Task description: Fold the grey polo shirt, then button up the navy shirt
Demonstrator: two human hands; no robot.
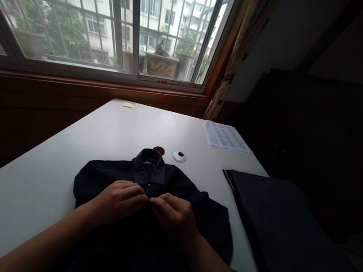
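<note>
A dark navy collared shirt (pixel 185 181) lies front up on the white table (pixel 46 171), its collar pointing toward the window. My left hand (pixel 122 199) and my right hand (pixel 174 213) meet at the front placket just below the collar. The fingers of both are pinched on the shirt's front edges, fingertips almost touching. A small light button shows at the collar just above them. Whatever sits right between the fingertips is too small and dark to make out. Both forearms cover part of the shirt's lower body, which falls into shadow.
Right of the shirt lies a large dark folded cloth or garment (pixel 268 210). Beyond the collar are a brown round object (pixel 158 150) and a white ring-shaped piece (pixel 179 156). Printed sheets (pixel 226 136) and a yellow note (pixel 128 105) lie near the far edge, below a barred window (pixel 83 16).
</note>
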